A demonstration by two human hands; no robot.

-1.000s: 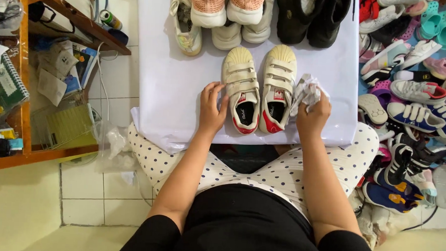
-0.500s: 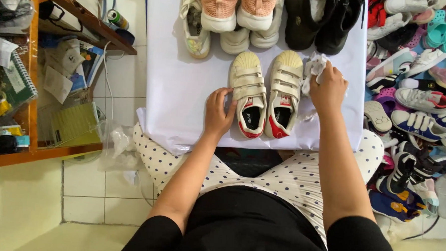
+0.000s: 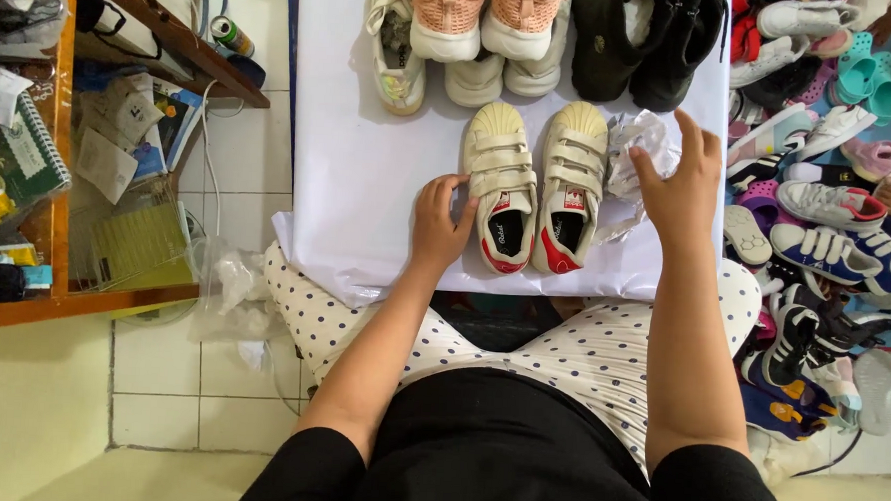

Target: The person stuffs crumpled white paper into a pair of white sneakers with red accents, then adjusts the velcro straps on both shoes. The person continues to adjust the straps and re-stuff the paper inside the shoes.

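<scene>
A pair of cream strap sneakers with red lining [image 3: 533, 184] stands side by side on a white sheet [image 3: 369, 167] spread over my lap. My left hand [image 3: 440, 223] rests against the left shoe's side, fingers curled on it. My right hand [image 3: 681, 176] sits just right of the right shoe, fingers closed on a crumpled wad of white paper [image 3: 638, 149].
Further shoes line the sheet's far edge: pink sneakers [image 3: 481, 17], white ones [image 3: 503, 78], black boots [image 3: 645, 39]. A heap of several shoes [image 3: 818, 207] fills the floor at right. A wooden shelf [image 3: 60, 143] with papers and clutter stands at left.
My right hand has carried the paper wad away from the near side of the right shoe, up and to the right. My left hand stays on the left shoe.
</scene>
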